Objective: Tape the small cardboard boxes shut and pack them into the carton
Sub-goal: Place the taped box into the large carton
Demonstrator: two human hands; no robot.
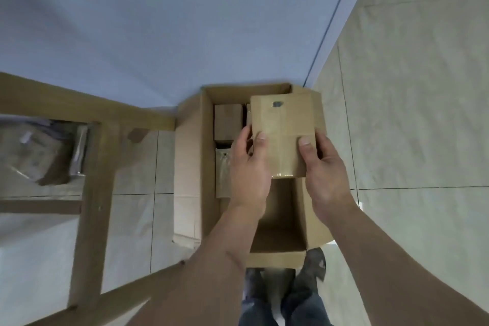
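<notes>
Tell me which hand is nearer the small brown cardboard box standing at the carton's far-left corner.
Left. The left hand grips the held taped box just right of that small brown cardboard box; the right hand grips the held box's opposite side, farther away.

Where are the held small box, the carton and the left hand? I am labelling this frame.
small box [284,124], head view, taped top face.
carton [189,167], head view, left flap.
left hand [248,167], head view, back of hand.

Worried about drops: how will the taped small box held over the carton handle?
The small box looks stiff: its faces stay flat under both thumbs. Probably light, since the left hand and right hand hold it loosely. Glossy tape may feel slick.
</notes>
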